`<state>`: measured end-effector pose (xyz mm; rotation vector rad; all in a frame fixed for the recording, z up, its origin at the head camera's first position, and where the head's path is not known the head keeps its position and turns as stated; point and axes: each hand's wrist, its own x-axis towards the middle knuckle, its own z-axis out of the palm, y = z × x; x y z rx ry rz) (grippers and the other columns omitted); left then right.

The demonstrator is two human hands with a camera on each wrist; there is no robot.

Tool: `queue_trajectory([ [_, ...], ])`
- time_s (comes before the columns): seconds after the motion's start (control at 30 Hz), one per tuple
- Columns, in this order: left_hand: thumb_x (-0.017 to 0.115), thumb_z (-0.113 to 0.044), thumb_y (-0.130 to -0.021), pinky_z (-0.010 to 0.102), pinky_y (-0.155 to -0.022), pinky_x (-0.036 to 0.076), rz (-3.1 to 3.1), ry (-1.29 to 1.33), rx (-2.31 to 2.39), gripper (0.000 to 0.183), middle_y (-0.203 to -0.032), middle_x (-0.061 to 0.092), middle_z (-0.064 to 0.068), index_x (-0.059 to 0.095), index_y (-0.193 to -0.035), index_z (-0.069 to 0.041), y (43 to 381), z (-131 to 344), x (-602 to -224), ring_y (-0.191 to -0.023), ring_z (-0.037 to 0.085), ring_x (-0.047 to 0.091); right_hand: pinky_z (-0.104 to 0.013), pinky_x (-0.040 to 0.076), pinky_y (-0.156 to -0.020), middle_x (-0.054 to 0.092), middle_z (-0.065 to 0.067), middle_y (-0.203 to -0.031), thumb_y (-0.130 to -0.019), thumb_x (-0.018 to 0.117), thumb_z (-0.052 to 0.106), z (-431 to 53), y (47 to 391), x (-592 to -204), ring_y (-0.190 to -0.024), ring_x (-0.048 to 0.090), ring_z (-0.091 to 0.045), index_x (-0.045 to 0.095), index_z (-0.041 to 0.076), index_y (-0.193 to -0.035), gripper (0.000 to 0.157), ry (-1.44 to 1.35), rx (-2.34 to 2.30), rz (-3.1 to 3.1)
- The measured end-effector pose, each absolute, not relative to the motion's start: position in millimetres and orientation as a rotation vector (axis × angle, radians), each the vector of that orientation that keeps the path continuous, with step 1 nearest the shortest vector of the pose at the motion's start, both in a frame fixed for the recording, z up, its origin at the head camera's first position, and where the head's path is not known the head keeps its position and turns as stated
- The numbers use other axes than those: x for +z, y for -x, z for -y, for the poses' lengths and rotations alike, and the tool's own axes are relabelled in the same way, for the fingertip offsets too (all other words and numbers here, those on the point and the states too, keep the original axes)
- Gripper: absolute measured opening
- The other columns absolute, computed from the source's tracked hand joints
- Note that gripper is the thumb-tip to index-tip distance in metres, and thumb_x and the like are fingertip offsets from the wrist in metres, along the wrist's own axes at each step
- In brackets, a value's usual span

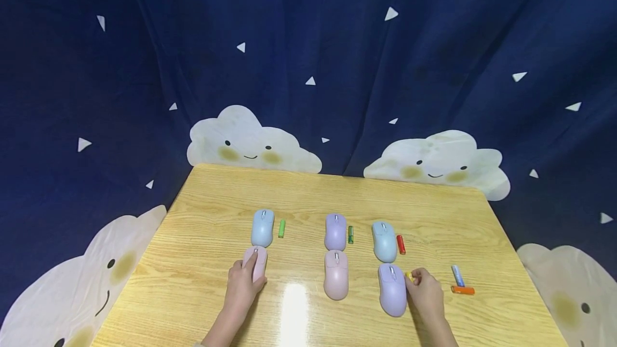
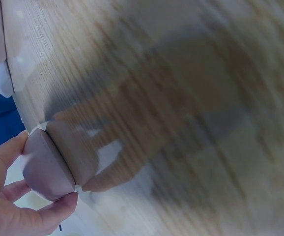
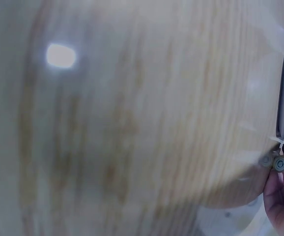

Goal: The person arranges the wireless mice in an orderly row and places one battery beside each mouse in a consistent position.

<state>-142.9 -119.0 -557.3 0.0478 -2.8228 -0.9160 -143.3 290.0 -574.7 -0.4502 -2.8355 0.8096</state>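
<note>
On the left of the table my left hand [image 1: 241, 283] grips a pink computer mouse [image 1: 259, 262], thumb on one side and fingers on the other. Just beyond that mouse, end to end, lies a light blue mouse [image 1: 263, 227]. In the left wrist view the held pink mouse [image 2: 48, 164] shows its side close to the table top. My right hand [image 1: 426, 294] pinches a yellow battery [image 1: 409, 276] beside a purple mouse [image 1: 392, 289]. The right wrist view shows the round end of that battery [image 3: 280, 163] between finger and thumb, near the table surface.
Beyond the purple mouse lie a blue mouse [image 1: 384, 241] and a red battery [image 1: 401, 244]. Mid-table are another purple mouse [image 1: 335, 232], a pink mouse [image 1: 336, 275] and a dark green battery [image 1: 351, 234]. A light green battery [image 1: 281, 228] lies left; blue [image 1: 458, 276] and orange [image 1: 463, 290] batteries lie right.
</note>
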Motion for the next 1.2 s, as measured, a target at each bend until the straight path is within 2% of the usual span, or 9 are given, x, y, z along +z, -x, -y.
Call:
queue_trajectory([
  [0.37, 0.081, -0.012, -0.065, 0.049, -0.07, 0.05, 2.823, -0.054, -0.914, 0.064, -0.099, 0.054, 0.032, 0.055, -0.121, 0.004, 142.9, 118.8, -558.4, -0.087, 0.042, 0.054, -0.028, 0.035, -0.048, 0.052, -0.004, -0.065, -0.077, 0.067, 0.012, -291.7, 142.2, -574.1, -0.055, 0.044, -0.016, 0.059, -0.008, -0.094, 0.027, 0.445, 0.831, 2.84],
  [0.5, 0.081, -0.012, -0.065, 0.049, -0.069, 0.05, 2.82, -0.047, -0.914, 0.063, -0.098, 0.054, 0.033, 0.056, -0.121, 0.005, 142.8, 118.8, -558.4, -0.086, 0.042, 0.054, -0.028, 0.036, -0.049, 0.052, -0.005, -0.068, -0.081, 0.065, 0.015, -296.3, 142.7, -569.4, -0.057, 0.045, -0.016, 0.059, -0.008, -0.099, 0.03, 0.401, 0.851, 2.87],
  [0.57, 0.081, -0.012, -0.065, 0.049, -0.068, 0.05, 2.82, -0.043, -0.911, 0.063, -0.099, 0.054, 0.033, 0.055, -0.121, 0.005, 142.9, 118.7, -558.5, -0.086, 0.042, 0.054, -0.03, 0.04, -0.051, 0.054, -0.008, -0.072, -0.083, 0.063, 0.016, -300.1, 143.3, -564.5, -0.062, 0.049, -0.018, 0.058, -0.008, -0.103, 0.031, 0.348, 0.85, 2.885],
  [0.67, 0.081, -0.012, -0.065, 0.049, -0.068, 0.05, 2.817, -0.042, -0.904, 0.063, -0.098, 0.054, 0.033, 0.056, -0.12, 0.005, 142.7, 119.1, -558.9, -0.086, 0.042, 0.054, -0.037, 0.048, -0.059, 0.057, -0.015, -0.083, -0.084, 0.063, 0.014, -308.2, 144.3, -557.6, -0.073, 0.056, -0.026, 0.057, -0.006, -0.108, 0.032, 0.183, 0.823, 2.866],
  [0.73, 0.081, -0.012, -0.064, 0.049, -0.068, 0.05, 2.81, -0.04, -0.9, 0.063, -0.098, 0.053, 0.033, 0.056, -0.12, 0.005, 142.6, 119.3, -559.3, -0.085, 0.042, 0.054, -0.046, 0.049, -0.068, 0.057, -0.02, -0.093, -0.083, 0.065, 0.011, -315.2, 144.2, -553.6, -0.084, 0.057, -0.034, 0.057, -0.004, -0.111, 0.033, 0.039, 0.768, 2.834],
  [0.9, 0.081, -0.011, -0.064, 0.05, -0.068, 0.05, 2.803, -0.039, -0.901, 0.063, -0.098, 0.053, 0.033, 0.056, -0.119, 0.005, 143.0, 119.6, -560.1, -0.085, 0.043, 0.054, -0.061, 0.037, -0.077, 0.053, -0.023, -0.108, -0.077, 0.07, 0.009, -336.0, 140.2, -545.7, -0.099, 0.049, -0.043, 0.057, 0.005, -0.114, 0.039, -0.184, 0.578, 2.791],
  [1.0, 0.081, -0.011, -0.064, 0.05, -0.068, 0.05, 2.806, -0.041, -0.901, 0.063, -0.098, 0.053, 0.033, 0.056, -0.119, 0.005, 143.4, 119.6, -560.2, -0.085, 0.043, 0.054, -0.063, 0.034, -0.076, 0.051, -0.021, -0.11, -0.075, 0.072, 0.01, -350.4, 136.6, -543.6, -0.1, 0.047, -0.043, 0.057, 0.009, -0.114, 0.042, -0.231, 0.496, 2.799],
  [1.2, 0.081, -0.012, -0.065, 0.05, -0.069, 0.05, 2.817, -0.045, -0.902, 0.064, -0.099, 0.053, 0.033, 0.055, -0.121, 0.005, 143.5, 120.1, -559.5, -0.086, 0.043, 0.054, -0.057, 0.04, -0.067, 0.052, -0.018, -0.107, -0.07, 0.075, 0.013, -376.1, 128.0, -546.1, -0.089, 0.052, -0.04, 0.059, 0.011, -0.112, 0.045, -0.258, 0.409, 2.827],
])
